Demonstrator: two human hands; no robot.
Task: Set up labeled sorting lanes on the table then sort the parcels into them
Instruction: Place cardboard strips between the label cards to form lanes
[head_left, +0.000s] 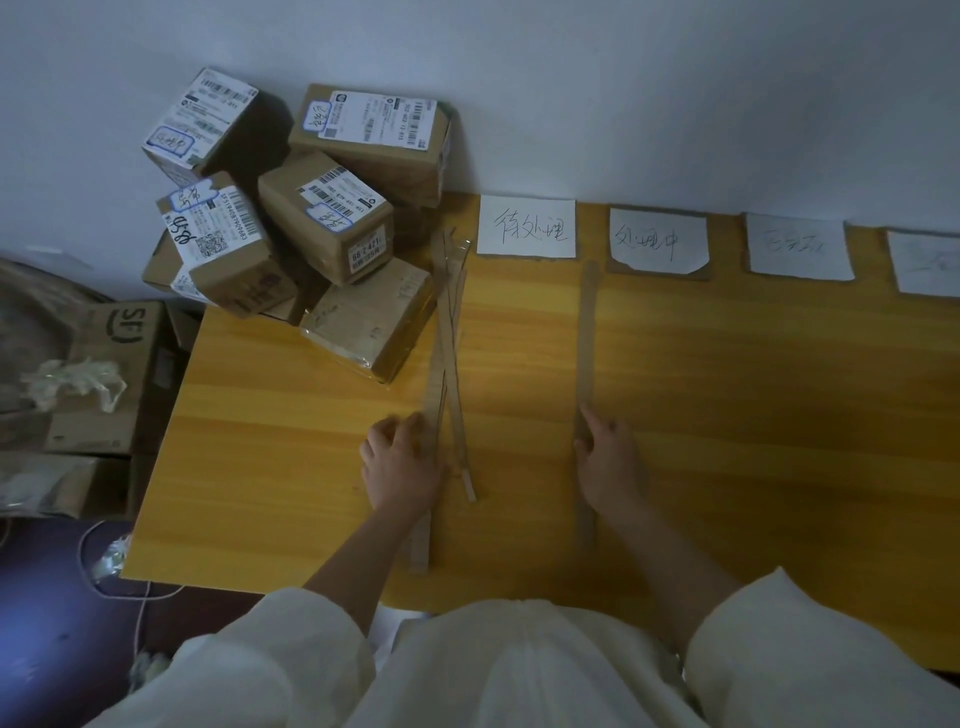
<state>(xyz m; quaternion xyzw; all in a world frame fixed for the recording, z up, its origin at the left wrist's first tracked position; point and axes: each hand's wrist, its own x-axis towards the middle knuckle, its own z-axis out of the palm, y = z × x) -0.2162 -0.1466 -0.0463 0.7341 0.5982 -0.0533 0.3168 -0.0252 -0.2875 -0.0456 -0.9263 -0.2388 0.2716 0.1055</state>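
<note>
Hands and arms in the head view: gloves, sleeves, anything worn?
Both hands are bare: no gloves, and no rings or watch that can be made out on the left hand or right hand. The forearms are uncovered. Loose, wide off-white sleeves are bunched up toward the elbows, part of a plain off-white top without visible print. No cables or markings on the arms.

Brown parcels (322, 218) sit heaped at my bench's far left corner. Four white paper labels (525, 226) line the far edge. One cardboard strip (587, 332) lies straight between the first two labels; several loose strips (449, 332) lie crossed beside the parcels.
</note>
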